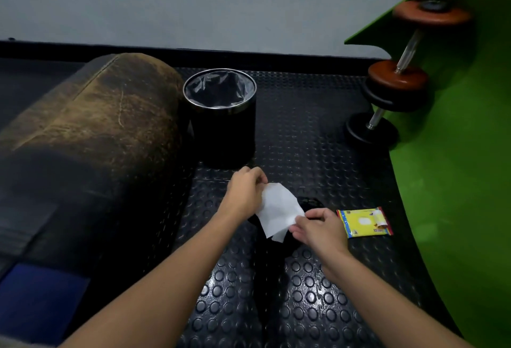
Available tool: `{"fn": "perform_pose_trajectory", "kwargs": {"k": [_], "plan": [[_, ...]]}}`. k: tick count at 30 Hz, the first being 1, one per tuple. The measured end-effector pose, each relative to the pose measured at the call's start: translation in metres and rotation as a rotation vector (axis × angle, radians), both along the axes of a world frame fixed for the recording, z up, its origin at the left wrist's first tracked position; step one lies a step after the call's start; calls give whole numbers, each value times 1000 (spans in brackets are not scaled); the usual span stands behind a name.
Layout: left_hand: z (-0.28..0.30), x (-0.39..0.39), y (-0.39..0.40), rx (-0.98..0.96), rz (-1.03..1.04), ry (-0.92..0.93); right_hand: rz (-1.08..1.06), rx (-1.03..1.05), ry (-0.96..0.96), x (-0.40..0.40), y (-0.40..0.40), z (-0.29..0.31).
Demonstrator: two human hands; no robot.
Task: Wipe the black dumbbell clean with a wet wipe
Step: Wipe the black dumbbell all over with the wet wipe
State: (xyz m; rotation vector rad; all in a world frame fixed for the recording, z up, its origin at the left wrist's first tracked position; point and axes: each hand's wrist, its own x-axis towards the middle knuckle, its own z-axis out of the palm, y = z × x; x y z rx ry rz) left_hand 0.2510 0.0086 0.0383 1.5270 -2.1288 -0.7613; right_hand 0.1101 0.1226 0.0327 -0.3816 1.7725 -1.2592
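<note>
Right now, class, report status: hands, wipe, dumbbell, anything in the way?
Left hand and right hand both pinching the wipe. Black dumbbell beneath, mostly hidden. Wipe pack right, clear of it.

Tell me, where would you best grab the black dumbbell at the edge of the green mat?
Probably by the shiny bar between the two black plates of the black dumbbell, coming from above. The bar is thin enough for a hand to wrap around, while the plates are wide and flat. It leans against the green mat.
</note>
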Motion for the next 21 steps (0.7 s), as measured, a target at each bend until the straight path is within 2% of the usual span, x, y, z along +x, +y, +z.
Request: {"fn": "perform_pose_trajectory", "kwargs": {"k": [2,4,7,10,13,17,21], "plan": [[-4,0,5,-159,-49,-49,-6,-47,-36,-1,1,-5],[-9,2,12,-276,-194,-117,-3,-105,-78,-1,2,-5],[-20,3,20,-314,-361,-259,16,-102,-39,-5,0,-5],[-24,-2,19,-280,-322,-221,-29,-35,259,-15,-3,-5],[-25,-1,19,-228,-317,-187,43,-121,533,-30,-12,-6],[-32,18,24,-154,-153,-4,336,-150,676,-49,-21,-19],[-34,22,28,-142,-28,92,445,-148,805,-53,-22,-24]]}}
